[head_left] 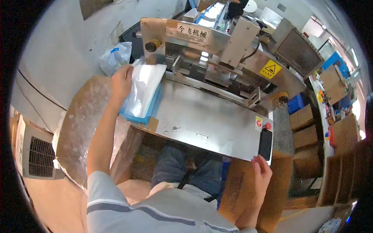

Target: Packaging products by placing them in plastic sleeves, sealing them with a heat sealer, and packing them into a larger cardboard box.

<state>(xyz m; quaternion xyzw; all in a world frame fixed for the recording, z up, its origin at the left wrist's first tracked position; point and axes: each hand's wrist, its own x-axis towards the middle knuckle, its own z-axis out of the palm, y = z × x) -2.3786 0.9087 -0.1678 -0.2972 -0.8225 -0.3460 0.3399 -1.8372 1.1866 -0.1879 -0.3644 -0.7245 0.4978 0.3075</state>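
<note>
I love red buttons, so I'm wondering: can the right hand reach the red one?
Probably yes: the right hand looks empty and close by, with only a low black pad seeming to lie between it and the red button.

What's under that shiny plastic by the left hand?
A blue tray: its front and right edges peek out under the shiny plastic. The plastic covers the rest, so I can't see what's inside.

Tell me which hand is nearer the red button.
Right: your right hand is below the red button in view; your left hand is far left, at plastic film.
</note>
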